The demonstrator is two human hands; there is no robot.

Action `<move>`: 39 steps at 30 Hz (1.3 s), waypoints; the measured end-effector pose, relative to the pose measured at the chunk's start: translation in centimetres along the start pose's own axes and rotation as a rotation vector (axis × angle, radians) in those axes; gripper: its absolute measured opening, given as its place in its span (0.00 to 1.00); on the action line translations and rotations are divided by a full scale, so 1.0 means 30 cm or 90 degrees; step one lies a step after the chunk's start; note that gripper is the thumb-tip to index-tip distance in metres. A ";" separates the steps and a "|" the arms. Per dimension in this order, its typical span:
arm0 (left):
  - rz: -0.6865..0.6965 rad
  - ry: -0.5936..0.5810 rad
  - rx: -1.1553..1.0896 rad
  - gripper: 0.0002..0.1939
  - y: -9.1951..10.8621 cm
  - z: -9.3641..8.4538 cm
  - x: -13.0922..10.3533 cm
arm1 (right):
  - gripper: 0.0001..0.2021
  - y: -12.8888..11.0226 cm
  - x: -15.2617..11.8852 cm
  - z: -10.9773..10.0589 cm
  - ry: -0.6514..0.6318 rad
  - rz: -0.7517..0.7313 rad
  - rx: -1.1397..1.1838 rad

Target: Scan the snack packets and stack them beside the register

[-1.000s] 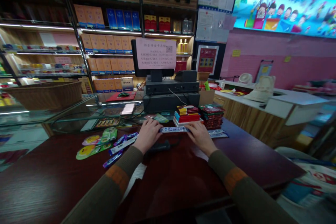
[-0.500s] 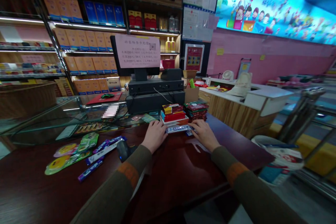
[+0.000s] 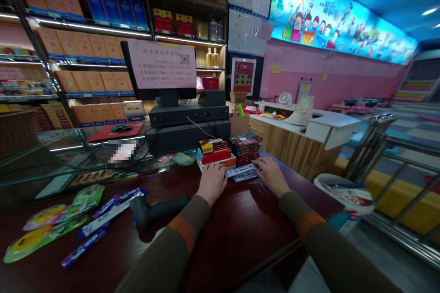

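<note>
My left hand (image 3: pixel 212 182) pinches the left end of a long blue-and-white candy stick (image 3: pixel 238 170). At its right end are the closed fingertips of my right hand (image 3: pixel 273 176). A second blue-and-white candy stick (image 3: pixel 246 177) lies just under and in front of the held one, on the dark red counter (image 3: pixel 240 224). Right behind my hands stand a pile of red and yellow packets (image 3: pixel 216 151) and a pile of dark red and green packets (image 3: pixel 245 147).
Left of my left arm lies a black barcode scanner (image 3: pixel 151 213). Farther left are several purple-and-blue candy sticks (image 3: pixel 84 248) and green-and-yellow blister packs (image 3: pixel 41 233). A monitor (image 3: pixel 161 66) with a paper sign stands behind. A white bucket (image 3: pixel 338 192) is beyond the right edge.
The view has turned to the right, so the counter items sit farther left. The candy stick in my hands is now over the second one, which shows more. More of the scanner is visible.
</note>
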State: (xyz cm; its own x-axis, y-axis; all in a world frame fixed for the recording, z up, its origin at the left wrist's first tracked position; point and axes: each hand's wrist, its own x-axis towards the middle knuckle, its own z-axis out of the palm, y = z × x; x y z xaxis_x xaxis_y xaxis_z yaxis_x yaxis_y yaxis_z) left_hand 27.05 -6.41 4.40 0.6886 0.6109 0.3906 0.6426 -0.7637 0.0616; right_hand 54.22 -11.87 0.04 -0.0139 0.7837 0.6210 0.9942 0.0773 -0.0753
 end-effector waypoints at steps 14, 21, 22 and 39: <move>-0.164 -0.003 -0.139 0.17 0.048 0.098 0.055 | 0.17 0.038 0.024 0.067 0.002 0.147 -0.002; -0.188 -0.011 -0.194 0.16 0.065 0.157 0.084 | 0.18 0.069 0.027 0.068 -0.025 0.170 -0.032; -0.193 -0.010 -0.204 0.16 0.067 0.162 0.088 | 0.18 0.074 0.029 0.068 -0.031 0.172 -0.033; -0.241 0.006 -0.285 0.16 0.072 0.200 0.110 | 0.22 0.161 0.027 0.143 -0.091 0.167 -0.032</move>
State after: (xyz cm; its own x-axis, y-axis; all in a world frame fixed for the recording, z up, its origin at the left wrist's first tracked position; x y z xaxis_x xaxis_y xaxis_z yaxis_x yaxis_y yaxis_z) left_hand 32.72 -4.78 0.30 0.4347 0.8577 0.2746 0.6367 -0.5084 0.5798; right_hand 58.55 -8.23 -3.17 0.2320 0.8518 0.4697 0.9699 -0.1662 -0.1778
